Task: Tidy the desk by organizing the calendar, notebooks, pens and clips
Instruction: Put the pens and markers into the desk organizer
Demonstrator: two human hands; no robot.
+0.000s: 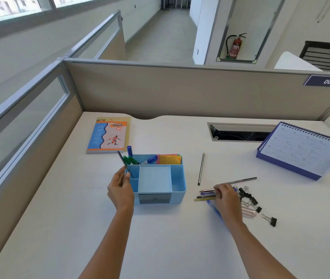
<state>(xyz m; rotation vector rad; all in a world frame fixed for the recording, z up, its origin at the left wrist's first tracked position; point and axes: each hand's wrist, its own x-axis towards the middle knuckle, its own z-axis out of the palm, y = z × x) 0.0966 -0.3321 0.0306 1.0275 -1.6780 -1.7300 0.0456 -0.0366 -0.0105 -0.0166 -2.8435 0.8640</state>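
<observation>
A light blue desk organizer point(177, 184) stands mid-desk with markers point(138, 159) and coloured sticky notes point(170, 159) in its back compartments. My left hand point(120, 188) pinches a dark pencil point(123, 161) at the organizer's left rear compartment. My right hand point(227, 198) rests on a pile of pens point(205, 195) to the right and grips a grey pencil point(242, 180). Several black binder clips point(249, 198) lie beside that hand. One pencil point(201, 169) lies alone. Notebooks point(108, 135) sit at back left, a blue desk calendar point(303, 152) at back right.
Grey partition walls point(180, 91) close off the desk's back and left side. A cable slot point(238, 132) opens in the desktop near the calendar. One binder clip point(269, 219) lies apart at the right. A clear pinkish item point(248, 212) lies by my right wrist.
</observation>
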